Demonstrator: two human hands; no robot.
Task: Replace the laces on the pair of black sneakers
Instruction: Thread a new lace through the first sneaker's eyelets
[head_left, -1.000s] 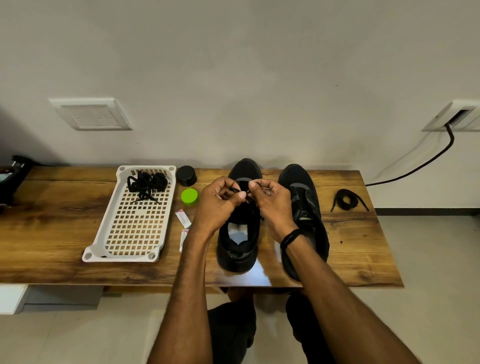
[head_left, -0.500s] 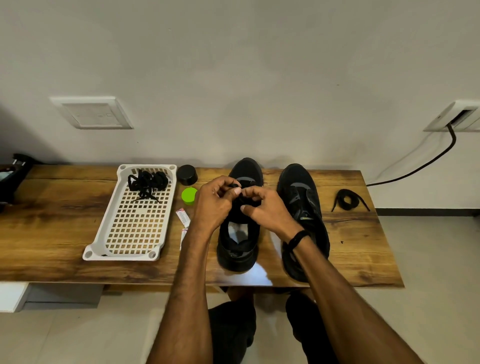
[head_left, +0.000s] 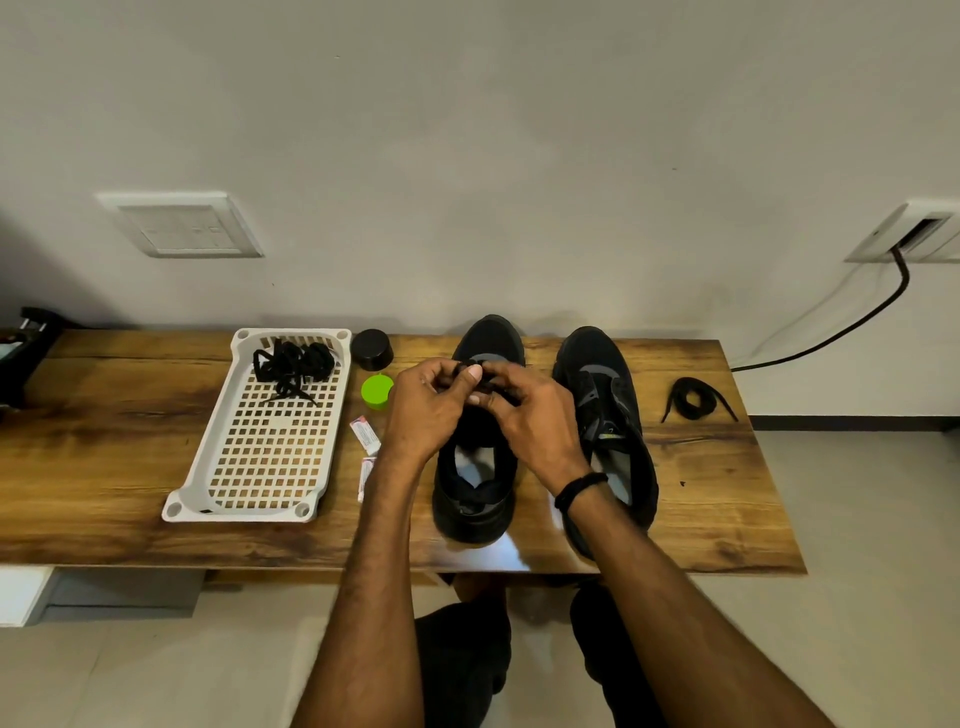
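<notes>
Two black sneakers stand side by side on the wooden table, toes toward the wall. Over the lace area of the left sneaker, my left hand and my right hand meet, both pinching a black lace between fingertips. The right sneaker stands untouched beside my right wrist. A coiled black lace lies on the table to the right of the shoes. A tangle of black laces sits at the far end of the white perforated tray.
A black jar and a green lid lie between the tray and the left sneaker, with two small tubes nearer me. A black cable runs from a wall socket at the right. A dark object sits at the table's left end.
Both hands have shifted slightly left and closer together over the left sneaker's laces, the right hand moving off the right sneaker's side. Everything else on the table stays put.
</notes>
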